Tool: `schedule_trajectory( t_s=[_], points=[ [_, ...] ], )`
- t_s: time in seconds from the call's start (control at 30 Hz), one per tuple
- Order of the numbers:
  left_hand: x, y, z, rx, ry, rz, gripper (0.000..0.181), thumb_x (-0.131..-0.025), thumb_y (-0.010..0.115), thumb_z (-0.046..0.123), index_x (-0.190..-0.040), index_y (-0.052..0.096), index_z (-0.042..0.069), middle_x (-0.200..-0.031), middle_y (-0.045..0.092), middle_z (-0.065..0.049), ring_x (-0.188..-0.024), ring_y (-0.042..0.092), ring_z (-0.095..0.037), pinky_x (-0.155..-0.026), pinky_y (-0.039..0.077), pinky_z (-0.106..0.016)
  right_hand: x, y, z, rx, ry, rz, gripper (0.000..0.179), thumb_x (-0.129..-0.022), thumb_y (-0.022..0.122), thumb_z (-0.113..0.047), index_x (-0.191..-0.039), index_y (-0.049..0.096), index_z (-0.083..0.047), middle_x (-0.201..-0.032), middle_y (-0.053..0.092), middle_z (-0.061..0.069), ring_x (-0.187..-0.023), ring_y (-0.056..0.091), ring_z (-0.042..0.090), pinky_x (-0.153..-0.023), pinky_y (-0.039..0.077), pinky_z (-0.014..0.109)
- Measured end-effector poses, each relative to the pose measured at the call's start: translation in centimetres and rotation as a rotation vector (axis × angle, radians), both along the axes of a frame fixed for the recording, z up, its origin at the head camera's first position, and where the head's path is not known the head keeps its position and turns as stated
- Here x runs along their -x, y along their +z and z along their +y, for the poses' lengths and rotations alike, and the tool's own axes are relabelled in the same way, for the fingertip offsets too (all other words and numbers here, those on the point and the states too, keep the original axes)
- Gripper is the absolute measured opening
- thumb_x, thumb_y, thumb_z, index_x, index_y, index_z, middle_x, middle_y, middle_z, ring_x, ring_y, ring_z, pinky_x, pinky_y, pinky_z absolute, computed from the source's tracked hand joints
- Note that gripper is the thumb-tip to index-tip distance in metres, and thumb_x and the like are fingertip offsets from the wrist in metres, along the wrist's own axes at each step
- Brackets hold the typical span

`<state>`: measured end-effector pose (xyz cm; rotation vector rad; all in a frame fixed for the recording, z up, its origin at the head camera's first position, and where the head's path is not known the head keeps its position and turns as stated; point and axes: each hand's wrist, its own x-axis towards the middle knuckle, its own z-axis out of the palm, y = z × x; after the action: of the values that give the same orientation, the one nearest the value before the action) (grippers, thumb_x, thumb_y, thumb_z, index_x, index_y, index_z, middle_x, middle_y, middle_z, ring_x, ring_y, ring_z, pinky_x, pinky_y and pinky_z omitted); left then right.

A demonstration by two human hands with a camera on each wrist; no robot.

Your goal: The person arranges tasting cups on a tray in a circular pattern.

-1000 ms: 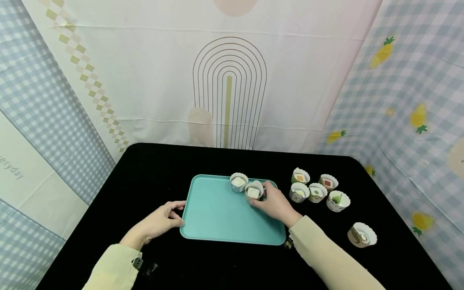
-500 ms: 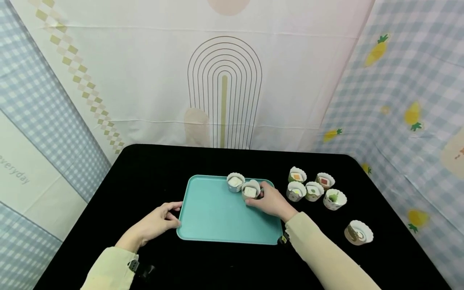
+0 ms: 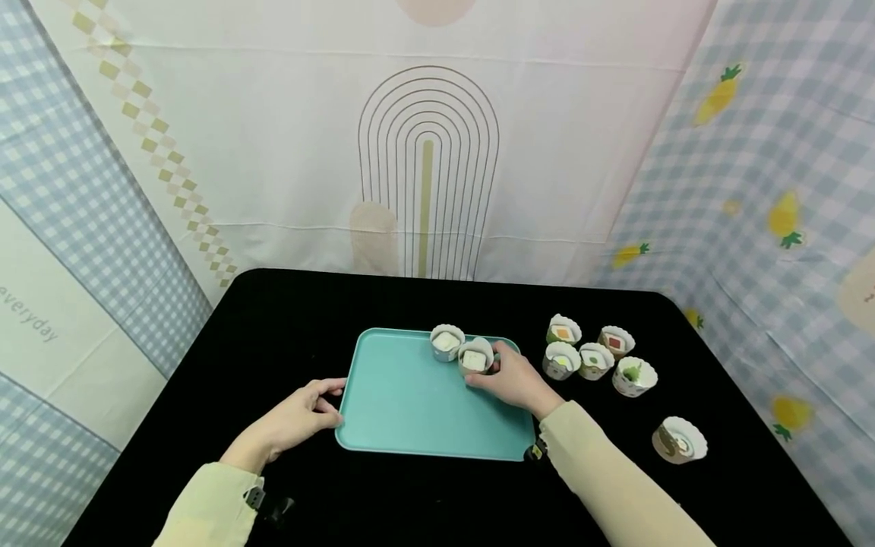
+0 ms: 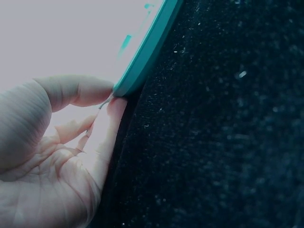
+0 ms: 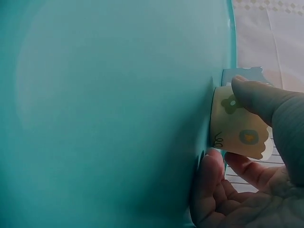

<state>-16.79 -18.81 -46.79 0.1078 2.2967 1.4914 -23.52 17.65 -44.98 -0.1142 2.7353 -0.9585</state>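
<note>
A turquoise tray [image 3: 410, 410] lies on the black table, and my left hand [image 3: 290, 420] holds its left edge. In the left wrist view, the thumb [image 4: 83, 90] and a fingertip come to the rim. Near the tray's back right, my right hand [image 3: 514, 381] grips a paper baking cup [image 3: 475, 360] with a pale block in it. The right wrist view shows that cup's printed side [image 5: 237, 124], with the thumb [image 5: 254, 97] against it and the fingers below. Beside it at the tray's back edge stands a pale blue baking cup [image 3: 446, 344] with white contents.
Right of the tray stand several more baking cups, including one with an orange piece [image 3: 563, 332], one with a red piece [image 3: 617, 343] and one with something green [image 3: 633, 376]. Another baking cup [image 3: 680, 441] stands nearer, at the right. Patterned curtains [image 3: 547, 152] surround the table.
The view shifts slightly. Both hands keep their places at the tray's edge and at the baking cup, which stays beside the blue one.
</note>
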Motion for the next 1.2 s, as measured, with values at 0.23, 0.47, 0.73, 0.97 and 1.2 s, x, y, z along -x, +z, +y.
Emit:
schedule_trajectory(
  t_s=[0.23,0.47,0.73,0.97,1.2],
  points=[
    [-0.1,-0.3,0.3,0.010,0.014,0.022,0.059,-0.077,0.067,0.016,-0.131,0.044,0.020,-0.119,0.042,-0.004,-0.084,0.054,-0.019,-0.078,0.042,-0.038,-0.4,-0.8,0.3,0.031,-0.011,0.016,0.070,-0.068,0.069,-0.053,-0.122,0.040,-0.017,-0.090,0.051,0.004,-0.074,0.052,0.017,-0.063,0.040,0.035],
    [-0.2,-0.5,0.5,0.017,0.025,0.033,0.059,-0.076,0.068,0.015,-0.131,0.044,0.019,-0.119,0.042,-0.004,-0.083,0.054,-0.018,-0.075,0.043,-0.037,-2.0,0.6,2.8,0.144,0.003,0.035,0.079,-0.070,0.067,-0.054,-0.130,0.034,-0.015,-0.111,0.050,0.008,-0.092,0.052,0.019,-0.069,0.044,0.033],
    [-0.2,-0.2,0.2,0.014,0.008,0.020,0.059,-0.077,0.067,0.016,-0.131,0.043,0.019,-0.119,0.041,-0.004,-0.084,0.054,-0.019,-0.076,0.043,-0.036,-4.4,4.1,8.9,0.006,0.020,0.166,0.079,-0.069,0.062,-0.060,-0.131,0.036,-0.019,-0.115,0.050,0.009,-0.103,0.049,0.027,-0.078,0.041,0.039],
    [-0.5,0.8,0.4,-0.005,0.029,0.029,0.058,-0.078,0.066,0.011,-0.132,0.043,0.016,-0.120,0.041,-0.006,-0.084,0.053,-0.019,-0.075,0.043,-0.036,-6.6,5.2,14.0,-0.152,-0.042,0.256,0.087,-0.070,0.059,-0.063,-0.137,0.031,-0.015,-0.120,0.047,0.013,-0.107,0.046,0.033,-0.077,0.039,0.047],
    [-0.9,1.7,0.8,0.005,0.029,0.020,0.059,-0.079,0.064,0.008,-0.133,0.042,0.014,-0.121,0.041,-0.007,-0.085,0.053,-0.020,-0.076,0.043,-0.037,-8.0,5.5,18.3,-0.211,-0.079,0.217,0.089,-0.073,0.057,-0.062,-0.135,0.030,-0.003,-0.123,0.044,0.021,-0.107,0.043,0.039,-0.073,0.039,0.049]
  ],
)
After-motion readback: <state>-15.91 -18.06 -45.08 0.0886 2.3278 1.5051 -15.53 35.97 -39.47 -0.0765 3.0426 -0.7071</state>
